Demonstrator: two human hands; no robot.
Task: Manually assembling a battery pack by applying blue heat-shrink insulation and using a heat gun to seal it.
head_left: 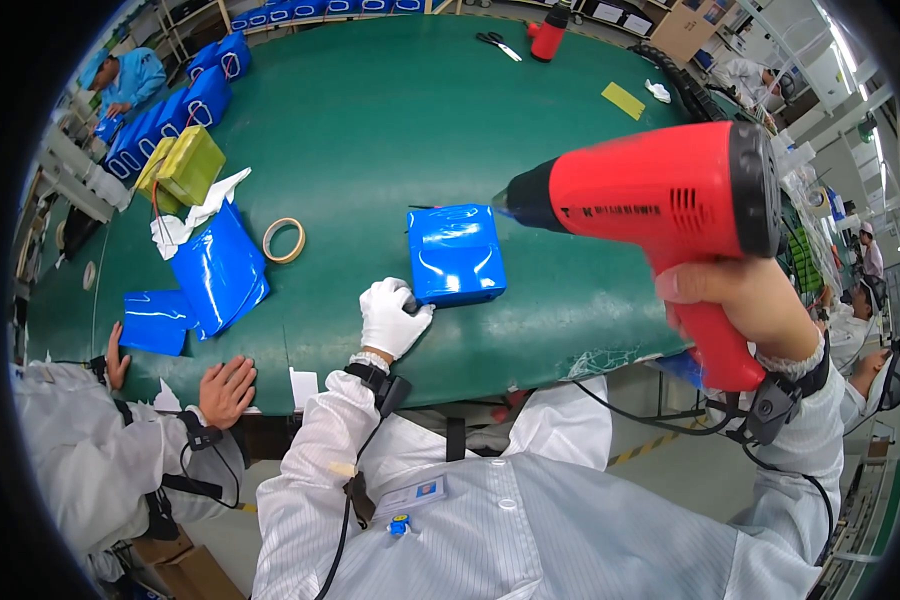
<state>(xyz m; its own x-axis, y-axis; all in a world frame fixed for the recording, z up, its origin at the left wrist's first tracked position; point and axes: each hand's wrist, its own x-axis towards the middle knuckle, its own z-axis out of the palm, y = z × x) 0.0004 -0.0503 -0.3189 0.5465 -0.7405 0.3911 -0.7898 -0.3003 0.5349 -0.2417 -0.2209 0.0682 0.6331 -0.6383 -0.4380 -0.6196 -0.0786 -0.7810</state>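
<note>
Our bare right hand (pixel 715 288) is wrapped around the handle of a red heat gun (pixel 642 190), held up over the table's right side. Our white-gloved left hand (pixel 393 320) rests on the table with its fingers curled against the near left corner of a blue-wrapped block (pixel 457 250); we cannot tell whether it pinches the block or only steadies it. The block sits on the green table (pixel 370 140) straight ahead of us, and the gun's black nozzle (pixel 525 198) points left across its far right corner. How high the nozzle hangs, and whether the gun is running, we cannot tell.

If hot air lingers on one spot, we judge the glossy blue film could wrinkle or split; if the stream swings toward the left hand, the glove may give little protection. A loose hold at that corner could let the block slide. The black cable (pixel 660 416) by our right wrist could snag as the arm moves.

To our left, a co-worker's hand (pixel 228 390) lies flat at the table edge, below loose blue sheets (pixel 220 272) and a tape roll (pixel 267 242). Beyond are yellow-green blocks (pixel 192 165) and a row of blue packs (pixel 175 112); at the far edge lie scissors (pixel 498 44).
</note>
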